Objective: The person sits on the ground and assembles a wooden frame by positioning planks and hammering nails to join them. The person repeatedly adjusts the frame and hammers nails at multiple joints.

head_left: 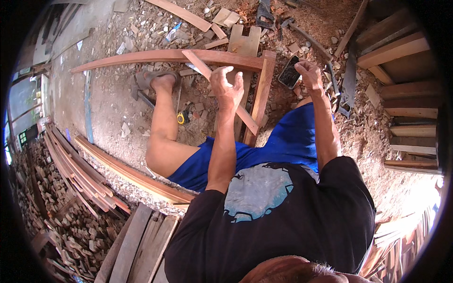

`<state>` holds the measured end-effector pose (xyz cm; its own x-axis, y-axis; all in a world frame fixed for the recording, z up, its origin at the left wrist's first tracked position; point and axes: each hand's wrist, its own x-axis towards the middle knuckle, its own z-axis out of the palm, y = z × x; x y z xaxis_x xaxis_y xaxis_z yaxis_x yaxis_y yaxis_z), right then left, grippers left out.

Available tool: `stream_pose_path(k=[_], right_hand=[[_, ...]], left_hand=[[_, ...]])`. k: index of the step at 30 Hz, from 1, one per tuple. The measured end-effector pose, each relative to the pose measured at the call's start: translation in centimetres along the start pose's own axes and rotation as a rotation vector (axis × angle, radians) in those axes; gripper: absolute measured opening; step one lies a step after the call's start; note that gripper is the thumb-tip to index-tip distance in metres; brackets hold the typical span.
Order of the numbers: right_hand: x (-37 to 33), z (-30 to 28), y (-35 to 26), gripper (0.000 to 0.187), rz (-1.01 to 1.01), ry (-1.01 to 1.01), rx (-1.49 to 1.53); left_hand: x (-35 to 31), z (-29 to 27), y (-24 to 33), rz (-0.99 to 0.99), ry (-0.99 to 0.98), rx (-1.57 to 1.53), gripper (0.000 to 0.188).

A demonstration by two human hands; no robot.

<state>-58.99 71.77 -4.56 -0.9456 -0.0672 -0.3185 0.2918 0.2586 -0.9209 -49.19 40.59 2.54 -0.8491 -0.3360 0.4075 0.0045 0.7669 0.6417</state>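
Note:
My left hand (pixel 225 87) is raised over a wooden frame, its thumb and fingers apart with nothing visible between them. Below it, a slanting wooden strip (pixel 200 66) crosses from a long reddish beam (pixel 155 56) to a shorter upright piece (pixel 262 96); the beam and that piece meet at a corner. My right hand (pixel 309 75) is at the edge of a dark, shallow rectangular container (pixel 289 74). Its fingers are pinched together, and whatever they hold is too small to make out. The container's contents are also unclear.
A yellow tape measure (pixel 182 118) lies between my legs. Beyond the frame are a hammer (pixel 302 33) and a dark saw (pixel 265 15). Stacked boards (pixel 410 113) stand at the right, long planks (pixel 127 165) at the left. Wood scraps and rubble litter the ground.

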Motion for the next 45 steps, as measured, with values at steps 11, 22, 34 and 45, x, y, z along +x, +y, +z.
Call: stream_pose_path(k=[11, 22, 34, 45], right_hand=[[-0.4, 4.5, -2.2, 0.030, -0.125, -0.022, -1.254], [-0.2, 4.0, 1.8, 0.028, -0.209, 0.107, -1.213], [-3.0, 1.5, -4.4, 0.021, -0.216, -0.181, -0.260], [0.5, 3.1, -8.3, 0.031, -0.076, -0.355, -0.168]], left_hand=[[-3.6, 1.4, -3.7, -0.063, -0.202, 0.385, 0.026], [-3.3, 1.3, -3.6, -0.033, -0.180, 0.502, 0.020], [-0.1, 1.8, 2.9, 0.230, -0.145, -0.169, 0.029], [0.8, 1.4, 1.9, 0.184, -0.159, -0.162, 0.009]])
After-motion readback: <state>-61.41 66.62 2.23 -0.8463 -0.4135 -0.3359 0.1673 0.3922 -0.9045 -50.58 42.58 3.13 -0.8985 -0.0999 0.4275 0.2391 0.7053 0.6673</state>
